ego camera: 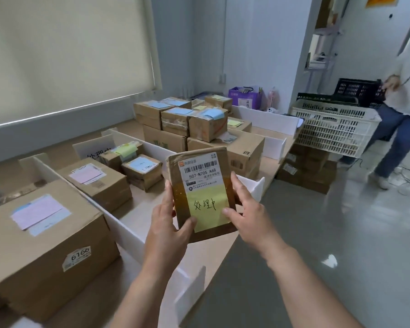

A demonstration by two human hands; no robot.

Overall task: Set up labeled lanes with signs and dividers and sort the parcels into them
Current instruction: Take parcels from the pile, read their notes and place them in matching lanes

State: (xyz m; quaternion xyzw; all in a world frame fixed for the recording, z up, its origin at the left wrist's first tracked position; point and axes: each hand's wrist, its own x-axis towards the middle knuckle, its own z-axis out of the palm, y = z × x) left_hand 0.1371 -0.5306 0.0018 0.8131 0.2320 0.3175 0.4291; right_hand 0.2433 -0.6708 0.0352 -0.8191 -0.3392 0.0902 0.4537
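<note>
Sorting looks well advanced: white foam-board dividers (pixel 118 223) stand, cardboard boxes (pixel 97 183) fill lanes, while left hand (pixel 168 223) and right hand (pixel 246 216) pinch one flat brown parcel with yellow note (pixel 202 192), unplaced.

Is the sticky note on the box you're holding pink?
No, the sticky note on the held parcel is yellow, with dark handwriting on it.

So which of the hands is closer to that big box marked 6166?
Left. The left hand grips the held parcel's left edge, on the side toward the 6166 box. The right hand holds the parcel's far edge, farther away.
</note>
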